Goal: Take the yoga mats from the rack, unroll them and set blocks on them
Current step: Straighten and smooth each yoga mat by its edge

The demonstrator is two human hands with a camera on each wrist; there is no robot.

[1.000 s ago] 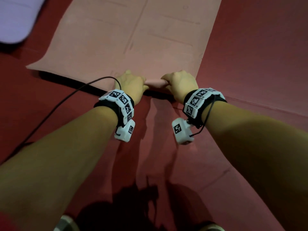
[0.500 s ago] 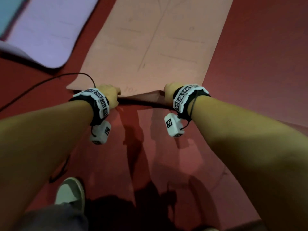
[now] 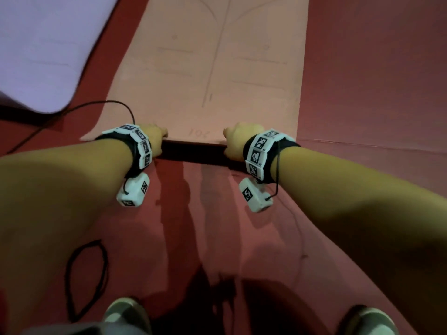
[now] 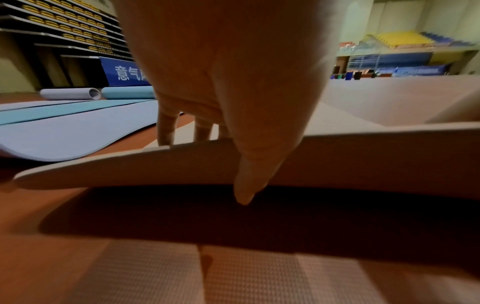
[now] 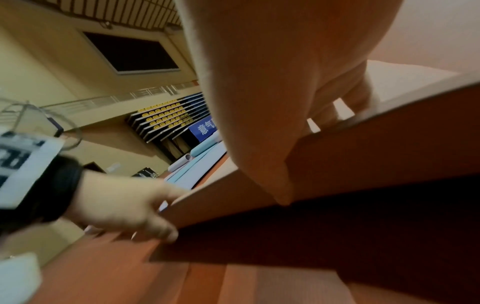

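A salmon-pink yoga mat [image 3: 217,68] lies unrolled on the red floor, running away from me. Its near edge is lifted a little, with a dark shadow under it. My left hand [image 3: 154,137] grips that edge near the left corner. In the left wrist view the thumb [image 4: 249,181] lies across the front of the edge [image 4: 130,170] and the fingers rest on top. My right hand [image 3: 239,141] pinches the same edge near the right corner, and its thumb [image 5: 283,191] shows against the mat's underside [image 5: 363,148]. No block is in view.
A purple mat [image 3: 43,49] lies unrolled to the left, with a teal mat [image 4: 64,109] beyond it and rolled ends [image 4: 70,94] at their far side. A black cable [image 3: 106,102] trails over the floor on the left. My shoes [image 3: 125,315] stand just behind the pink mat.
My hands have slid apart from the middle of the near edge towards its corners. The curled end between them has flattened, and more of the mat now shows ahead.
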